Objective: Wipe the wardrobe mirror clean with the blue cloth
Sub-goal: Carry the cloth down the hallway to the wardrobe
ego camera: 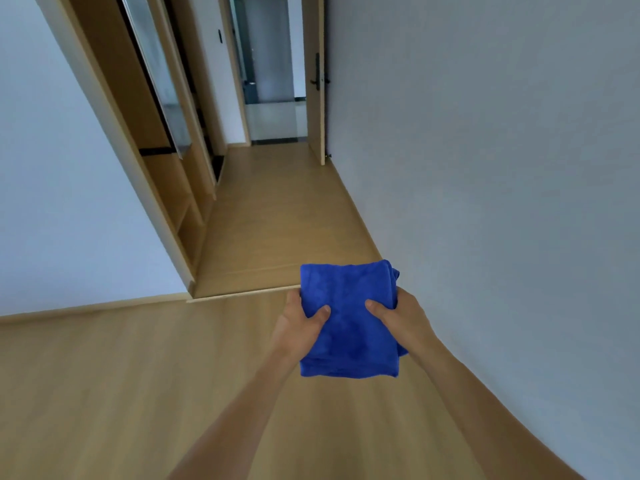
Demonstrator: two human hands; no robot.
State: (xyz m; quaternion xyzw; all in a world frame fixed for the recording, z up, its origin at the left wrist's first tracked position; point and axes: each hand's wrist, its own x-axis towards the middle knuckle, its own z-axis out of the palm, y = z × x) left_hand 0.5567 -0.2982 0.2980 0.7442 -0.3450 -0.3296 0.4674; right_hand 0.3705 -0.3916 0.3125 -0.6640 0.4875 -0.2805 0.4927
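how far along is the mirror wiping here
Done: the blue cloth is folded and picked up. In hand: the left hand and right hand each have a grip on it, out over the floor. Left: all the wiping; the wardrobe mirror is ahead on the left, not yet touched.

Folded cloth (348,320) being held between left hand (299,327) and right hand (401,317), above the floor (138,375). Wardrobe (152,133) standing ahead to the left, mirror (157,74) on it. Open door (317,81) lying beyond, against the right wall (485,150).
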